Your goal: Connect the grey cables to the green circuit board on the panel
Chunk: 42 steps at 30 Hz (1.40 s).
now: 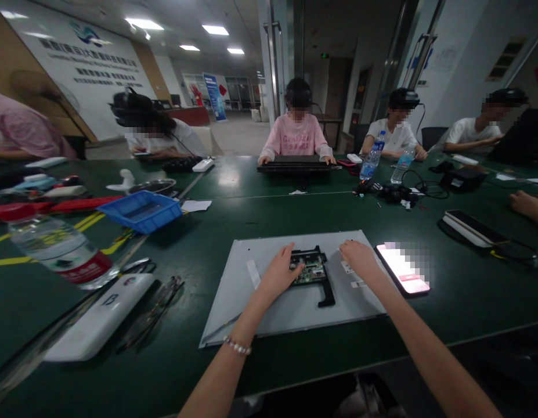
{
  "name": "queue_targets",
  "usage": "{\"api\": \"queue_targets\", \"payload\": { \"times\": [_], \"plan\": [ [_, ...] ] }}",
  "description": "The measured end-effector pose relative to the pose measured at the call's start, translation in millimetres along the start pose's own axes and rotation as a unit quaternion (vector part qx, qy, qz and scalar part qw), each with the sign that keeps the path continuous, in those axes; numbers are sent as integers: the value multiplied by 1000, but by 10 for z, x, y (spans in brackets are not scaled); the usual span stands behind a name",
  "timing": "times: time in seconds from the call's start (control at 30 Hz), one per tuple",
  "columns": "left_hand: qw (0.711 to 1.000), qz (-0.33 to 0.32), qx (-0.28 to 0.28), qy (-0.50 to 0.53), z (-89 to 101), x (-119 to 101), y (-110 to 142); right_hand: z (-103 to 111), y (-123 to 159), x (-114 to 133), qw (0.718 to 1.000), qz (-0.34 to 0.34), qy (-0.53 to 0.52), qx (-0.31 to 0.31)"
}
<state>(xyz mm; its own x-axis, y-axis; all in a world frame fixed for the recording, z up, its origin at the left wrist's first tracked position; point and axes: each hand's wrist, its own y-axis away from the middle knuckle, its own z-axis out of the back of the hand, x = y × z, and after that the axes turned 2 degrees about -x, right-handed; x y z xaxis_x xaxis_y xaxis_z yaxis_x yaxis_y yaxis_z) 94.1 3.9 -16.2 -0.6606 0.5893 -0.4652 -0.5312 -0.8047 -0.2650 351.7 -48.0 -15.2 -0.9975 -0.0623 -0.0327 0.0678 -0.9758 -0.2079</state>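
A grey-white flat display panel (269, 319) lies on the green table in front of me. On its middle sits a green circuit board (311, 271) in a black plastic frame (327, 296). My left hand (278, 271) is at the frame's left side, thumb over the board and fingers along the frame's far left corner, closed on it. To the right, my right hand (359, 259) rests over the panel with curled fingers, apart from the frame. Whatever those fingers hold, if anything, is hidden. A lit phone (399, 270) lies just beyond the panel's right edge.
At left are a water bottle (62, 249), a white power bank (101, 319), glasses (153, 310) and a blue tray (142, 210). Across the table (234, 203), a person (298, 136) handles a dark flat panel (299, 164). More bottles (373, 155) and a black-and-white device (473, 228) stand right.
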Motion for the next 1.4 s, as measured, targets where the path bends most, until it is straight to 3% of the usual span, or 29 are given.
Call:
{"api": "queue_targets", "payload": {
  "times": [0.13,0.27,0.47,0.57,0.77,1.0,1.2,1.4],
  "plan": [
    [1000,-3,-5,-4,-13,7,-4,21,1,-10,1000,-16,-15,-12],
    [1000,-5,-8,2,-25,20,-4,100,-104,75,990,-25,-127,-61],
    [1000,-10,-12,11,-43,28,3,68,-255,388,931,13,-357,-78],
    [1000,-8,-12,11,-50,27,4,-7,-251,459,912,3,-403,-76],
    [1000,-10,-15,14,-41,16,5,28,-237,438,927,10,-369,-71],
    [1000,-6,-13,16,-38,3,0,59,-427,454,949,37,-297,-100],
    [1000,-14,-17,10,-59,36,6,-7,-491,489,972,89,-214,-34],
    [1000,-2,-13,14,-45,25,17,-11,-477,462,974,117,-191,-28]
  ]
}}
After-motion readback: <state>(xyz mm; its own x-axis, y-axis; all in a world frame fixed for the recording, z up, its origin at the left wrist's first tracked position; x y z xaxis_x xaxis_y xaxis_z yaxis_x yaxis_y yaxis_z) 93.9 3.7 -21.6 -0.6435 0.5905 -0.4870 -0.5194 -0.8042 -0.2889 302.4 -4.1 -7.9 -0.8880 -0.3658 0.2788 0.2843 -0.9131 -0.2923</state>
